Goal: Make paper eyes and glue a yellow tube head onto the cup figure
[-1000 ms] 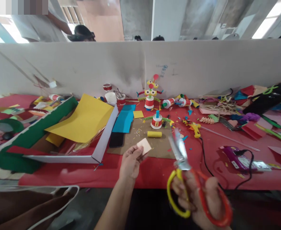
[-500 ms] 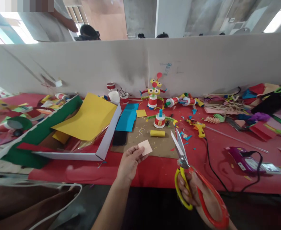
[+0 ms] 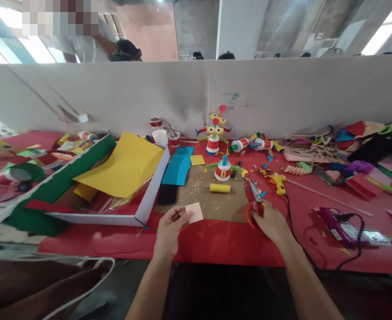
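Between the thumb and fingers of my left hand point(image 3: 171, 226) is a small pale square of paper point(image 3: 196, 212). My right hand point(image 3: 272, 221) is closed around the handles of the scissors point(image 3: 256, 193), low over the red table at the right edge of the brown cardboard point(image 3: 199, 209). Their blades point away from me. On the cardboard lie a yellow paper roll point(image 3: 220, 188) and several paper scraps. Behind the roll stands a small red and white cup figure point(image 3: 223, 170) with green pleated arms and a blue peg on top.
To the left is an open box point(image 3: 99, 218) with yellow paper point(image 3: 122, 164) across it. Blue paper point(image 3: 179, 165) and a dark phone point(image 3: 167, 194) lie beside it. On the right are a yellow glue gun point(image 3: 277, 182) with a black cord and a purple power strip point(image 3: 337, 226). Finished figures point(image 3: 213, 140) stand behind.
My right hand has brought the scissors down and forward to the table, and their blades have come closer together. My left hand has shifted slightly left and down with the paper square.
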`<action>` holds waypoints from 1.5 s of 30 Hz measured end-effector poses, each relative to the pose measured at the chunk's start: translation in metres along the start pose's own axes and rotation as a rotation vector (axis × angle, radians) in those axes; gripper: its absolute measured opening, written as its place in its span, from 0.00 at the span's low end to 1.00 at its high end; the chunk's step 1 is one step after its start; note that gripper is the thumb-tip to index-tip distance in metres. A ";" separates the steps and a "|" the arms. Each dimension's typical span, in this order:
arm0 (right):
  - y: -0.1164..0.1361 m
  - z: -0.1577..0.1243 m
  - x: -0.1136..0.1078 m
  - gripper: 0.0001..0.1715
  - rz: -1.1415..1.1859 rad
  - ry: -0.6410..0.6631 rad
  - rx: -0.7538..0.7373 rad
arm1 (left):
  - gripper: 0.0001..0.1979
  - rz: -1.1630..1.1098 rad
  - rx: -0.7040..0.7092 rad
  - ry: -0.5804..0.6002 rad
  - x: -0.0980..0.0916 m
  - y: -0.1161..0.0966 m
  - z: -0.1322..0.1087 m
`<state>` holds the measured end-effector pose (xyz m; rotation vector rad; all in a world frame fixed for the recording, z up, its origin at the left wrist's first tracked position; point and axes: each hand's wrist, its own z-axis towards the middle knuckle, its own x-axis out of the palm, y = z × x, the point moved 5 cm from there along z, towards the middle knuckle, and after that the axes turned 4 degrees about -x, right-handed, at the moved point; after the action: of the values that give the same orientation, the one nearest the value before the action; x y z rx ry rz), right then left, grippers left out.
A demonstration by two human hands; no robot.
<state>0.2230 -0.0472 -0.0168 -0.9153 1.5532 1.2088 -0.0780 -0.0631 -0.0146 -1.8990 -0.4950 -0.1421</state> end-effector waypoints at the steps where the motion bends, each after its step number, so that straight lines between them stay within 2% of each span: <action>1: 0.002 0.005 0.000 0.26 -0.031 -0.004 -0.002 | 0.18 0.002 0.010 -0.006 0.000 -0.002 0.000; 4: 0.008 0.008 -0.008 0.25 -0.126 -0.015 -0.034 | 0.18 0.038 0.032 -0.016 0.001 -0.009 0.000; 7: 0.018 -0.003 -0.027 0.22 -0.183 -0.135 -0.105 | 0.17 0.072 0.041 -0.027 0.003 -0.012 0.001; 9: 0.032 -0.016 -0.035 0.20 -0.050 -0.228 -0.180 | 0.17 0.084 0.054 -0.017 0.007 -0.011 0.001; 10: 0.042 -0.022 -0.034 0.19 0.106 -0.223 -0.225 | 0.16 0.094 0.064 -0.009 0.010 -0.010 0.001; 11: 0.053 -0.028 -0.029 0.20 0.318 -0.165 -0.258 | 0.15 0.109 0.072 0.001 0.014 -0.008 0.000; 13: 0.080 -0.039 -0.009 0.22 0.801 0.110 -0.293 | 0.14 0.146 0.075 0.026 0.020 -0.005 -0.003; 15: 0.104 -0.049 0.011 0.22 1.095 0.326 -0.274 | 0.14 0.184 0.070 0.060 0.026 -0.002 -0.006; 17: 0.119 -0.053 0.022 0.18 1.218 0.349 -0.281 | 0.13 0.228 0.067 0.102 0.029 0.000 -0.009; 20: 0.124 -0.054 0.035 0.15 1.263 0.329 -0.282 | 0.13 0.266 0.053 0.142 0.028 0.004 -0.011; 23: 0.123 -0.056 0.044 0.14 1.345 0.372 -0.256 | 0.12 0.224 0.029 0.139 0.026 0.009 -0.010; 27: 0.122 -0.059 0.048 0.14 1.401 0.339 -0.219 | 0.09 0.194 0.060 0.135 0.029 0.015 -0.007; 34: 0.115 -0.059 0.047 0.12 1.330 0.305 -0.231 | 0.08 0.302 0.095 0.163 0.034 0.020 -0.008; 39: 0.105 -0.060 0.046 0.16 1.201 0.263 -0.259 | 0.04 0.422 0.101 0.267 0.030 0.015 -0.004; 40: 0.102 -0.061 0.046 0.16 1.179 0.248 -0.256 | 0.03 0.428 0.105 0.249 0.026 0.010 -0.001; 41: 0.098 -0.061 0.046 0.17 1.158 0.219 -0.246 | 0.02 0.417 0.129 0.182 0.020 0.001 0.005; 43: 0.090 -0.061 0.043 0.18 1.135 0.146 -0.217 | 0.04 0.232 0.237 -0.054 0.004 -0.023 0.015; 44: 0.086 -0.059 0.042 0.18 1.135 0.114 -0.203 | 0.05 0.154 0.310 -0.141 -0.001 -0.035 0.019; 45: 0.083 -0.055 0.039 0.18 1.138 0.092 -0.197 | 0.04 0.171 0.369 -0.174 0.000 -0.045 0.023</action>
<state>0.1219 -0.0813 -0.0270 -0.1106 2.1278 2.1325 -0.0994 -0.0286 0.0159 -1.5878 -0.4388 0.2153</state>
